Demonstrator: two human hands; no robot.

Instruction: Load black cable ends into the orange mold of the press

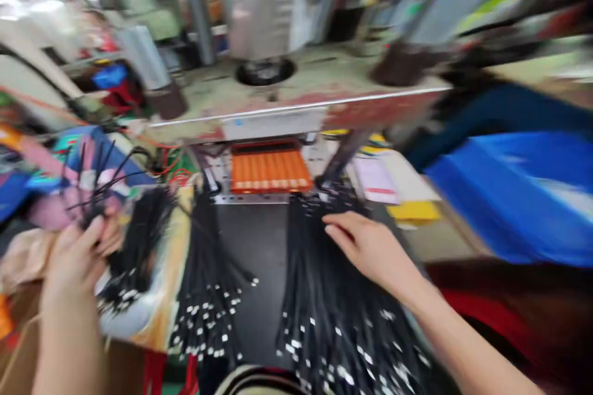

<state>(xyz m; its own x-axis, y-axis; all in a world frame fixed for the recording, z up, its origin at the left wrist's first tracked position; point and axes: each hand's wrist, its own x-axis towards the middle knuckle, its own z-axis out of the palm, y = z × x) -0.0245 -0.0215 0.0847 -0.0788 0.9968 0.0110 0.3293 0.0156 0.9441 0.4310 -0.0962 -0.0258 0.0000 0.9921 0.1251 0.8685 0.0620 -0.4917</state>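
My left hand [86, 247], at the left, is closed around several thin black cables [95, 188] whose ends fan upward. At right of centre, my right hand [356, 241] rests on or just above a wide bundle of black strands with white tips [324, 308]; its fingers are bent together, and anything between them is too small to make out. A second black bundle [204, 284] lies left of centre, and another [141, 234] is nearer my left hand. An orange ribbed block [271, 166] sits under the machine's plate. Motion blurs the view.
The machine's heavy plate [278, 95] spans the top centre, with metal posts at both sides. A blue bin [509, 191] stands at the right. Papers and a yellow piece [414, 211] lie beside it. A cardboard box [123, 367] is at the lower left.
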